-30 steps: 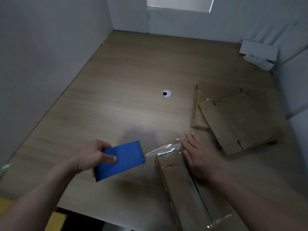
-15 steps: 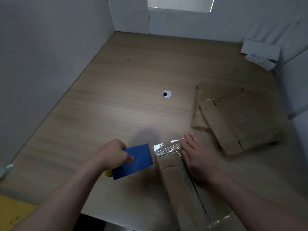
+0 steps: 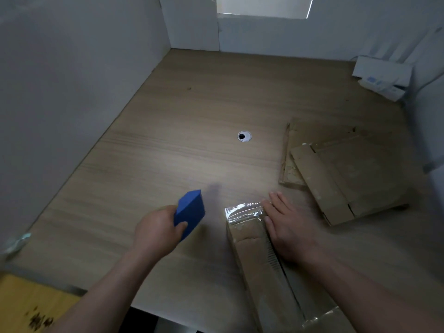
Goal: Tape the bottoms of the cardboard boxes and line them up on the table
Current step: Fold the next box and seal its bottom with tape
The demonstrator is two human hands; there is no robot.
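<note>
A cardboard box (image 3: 259,267) stands at the table's front edge with its bottom up. Clear tape (image 3: 242,211) runs along its seam and folds over the far end. My right hand (image 3: 288,227) lies flat on the box top, fingers straight, pressing the tape near the far end. My left hand (image 3: 156,233) grips a blue tape dispenser (image 3: 189,213) to the left of the box, raised a little off the wooden table (image 3: 168,145). No tape strand links the dispenser to the box.
A pile of flattened cardboard boxes (image 3: 341,171) lies at the right. A round cable grommet (image 3: 244,136) sits mid-table. White items (image 3: 382,75) rest in the far right corner. Grey walls close in the left and back sides.
The stretched tape strand between dispenser and box is gone; the tape end now lies folded over the box's far end. My left hand has turned the dispenser and drawn it away leftward.
</note>
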